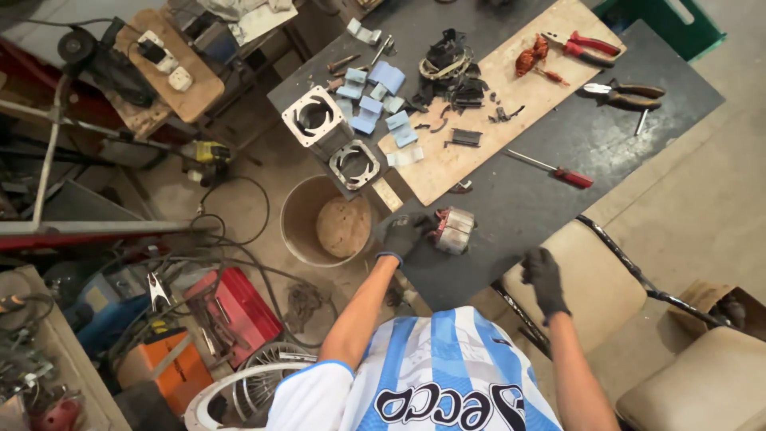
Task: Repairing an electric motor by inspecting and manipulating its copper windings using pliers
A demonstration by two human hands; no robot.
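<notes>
Head view looks straight down on a dark desk (550, 207) in a crowded workshop, and both hands wear black gloves. Left hand (403, 235) is out at about eleven o'clock from the striped shirt, fingers curled against the side of a small motor stator (455, 230), a grey laminated block with copper windings showing; it sits near the desk's lower edge, touching the glove. Whether the fingers actually clamp it or just rest on it, cannot tell from this angle. Right hand (545, 275) sits at about one o'clock, lower and well apart from the stator, fingers loosely bent and holding nothing, hovering over the desk's near edge beside a cream padded chair (594, 279). Up at twelve o'clock a pale wooden board (511, 96) lies across the desk, carrying a heap of black parts (448, 68), blue paper slips (383, 92) and a clump of copper wire (531, 57). Red-handled pliers (581, 44) lie at the board's far end, dark-handled pliers (626, 94) just off it, and a red-handled screwdriver (550, 168) lies on the bare desk between board and hands. Two square metal motor housings (331, 136) stand at the desk's ten o'clock corner, with a round bucket (323, 219) on the floor just below them.
</notes>
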